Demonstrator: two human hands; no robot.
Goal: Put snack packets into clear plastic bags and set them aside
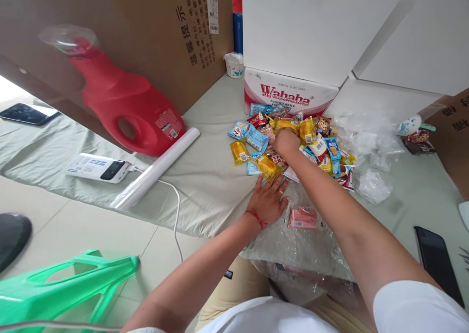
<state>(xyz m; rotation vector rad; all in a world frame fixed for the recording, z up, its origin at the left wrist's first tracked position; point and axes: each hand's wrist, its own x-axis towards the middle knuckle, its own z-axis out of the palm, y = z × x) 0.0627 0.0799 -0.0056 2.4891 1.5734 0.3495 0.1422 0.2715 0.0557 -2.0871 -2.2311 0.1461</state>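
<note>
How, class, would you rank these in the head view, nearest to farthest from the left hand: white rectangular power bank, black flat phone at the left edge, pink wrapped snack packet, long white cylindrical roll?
From the left hand:
1. Pink snack packet, just right.
2. White roll, left.
3. White power bank, left beyond the roll.
4. Black phone, far left edge.

Pale tiled floor (98, 225) — green stool (25, 299) (plastic).

Yellow snack packets (239, 151), light-blue snack packets (257, 140), a pink snack packet (303, 217); solid red jug (146, 98); bright green stool (18, 299); red-and-white Wahaha carton (318, 97); white cup (234, 67), blue-green leaf print.
</note>
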